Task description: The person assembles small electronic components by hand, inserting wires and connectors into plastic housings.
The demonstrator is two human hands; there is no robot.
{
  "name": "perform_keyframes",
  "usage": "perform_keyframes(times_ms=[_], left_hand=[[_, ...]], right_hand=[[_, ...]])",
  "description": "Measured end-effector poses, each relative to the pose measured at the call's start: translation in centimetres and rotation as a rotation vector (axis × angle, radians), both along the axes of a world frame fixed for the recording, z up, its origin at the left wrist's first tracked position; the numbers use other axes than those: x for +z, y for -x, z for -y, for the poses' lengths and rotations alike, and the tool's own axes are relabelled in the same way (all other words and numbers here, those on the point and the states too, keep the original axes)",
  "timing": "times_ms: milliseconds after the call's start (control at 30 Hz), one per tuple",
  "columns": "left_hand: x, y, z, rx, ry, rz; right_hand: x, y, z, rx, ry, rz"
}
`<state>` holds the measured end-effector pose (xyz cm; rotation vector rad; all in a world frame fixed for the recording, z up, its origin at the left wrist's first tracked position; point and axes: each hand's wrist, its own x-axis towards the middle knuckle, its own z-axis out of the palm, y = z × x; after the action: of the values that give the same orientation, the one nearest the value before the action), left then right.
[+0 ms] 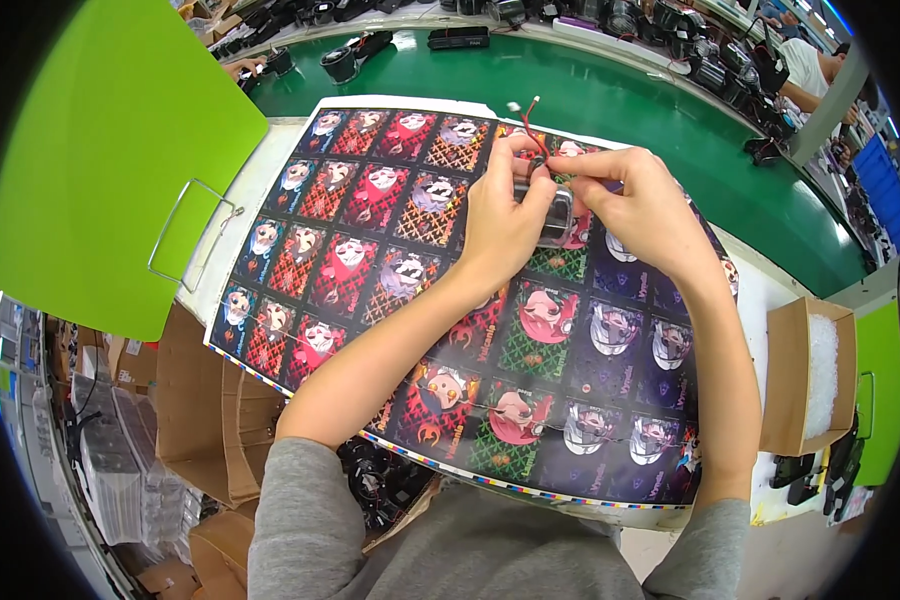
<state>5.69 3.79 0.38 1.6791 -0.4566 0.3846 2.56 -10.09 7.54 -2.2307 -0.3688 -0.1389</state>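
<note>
Your left hand (500, 215) wraps its grip around a small dark cylindrical part (553, 215), holding it just above the work surface (770, 290), apparently so it stays steady while your right hand (635, 210) pinches its fingertips shut on the thin wire lead (530, 112) at the part's top end. One red wire rises from the part and ends in a small white connector. Under both hands lies one large printed sheet (390, 250) of cartoon-figure panels, seemingly spread as a mat for the surface. One open cardboard box (810, 375) of white material sits at your right, within reach. One green conveyor belt (610, 95) runs beyond, carrying several dark parts.
</note>
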Motion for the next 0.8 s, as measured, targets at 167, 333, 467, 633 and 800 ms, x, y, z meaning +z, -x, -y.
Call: perform_keyframes(times_ms=[167,333,467,633,800], left_hand=[[0.1,0.0,0.1,-0.051,0.027,-0.075],[-0.4,-0.4,0.2,-0.021,0.102,-0.060],[-0.8,-0.4,0.5,-0.004,0.264,-0.097],[-0.9,-0.6,0.5,0.013,0.301,-0.141],[-1.0,-0.8,0.5,-0.003,0.360,-0.149]], right_hand=[[-0.7,0.2,-0.5,-0.045,0.034,0.090],[-1.9,0.8,-2.1,-0.138,0.304,0.350],[-2.8,1.2,-3.3,-0.236,0.379,0.401],[-3.1,1.0,-3.6,-0.252,0.446,0.457],[-3.5,0.6,-3.8,-0.283,0.470,0.532]])
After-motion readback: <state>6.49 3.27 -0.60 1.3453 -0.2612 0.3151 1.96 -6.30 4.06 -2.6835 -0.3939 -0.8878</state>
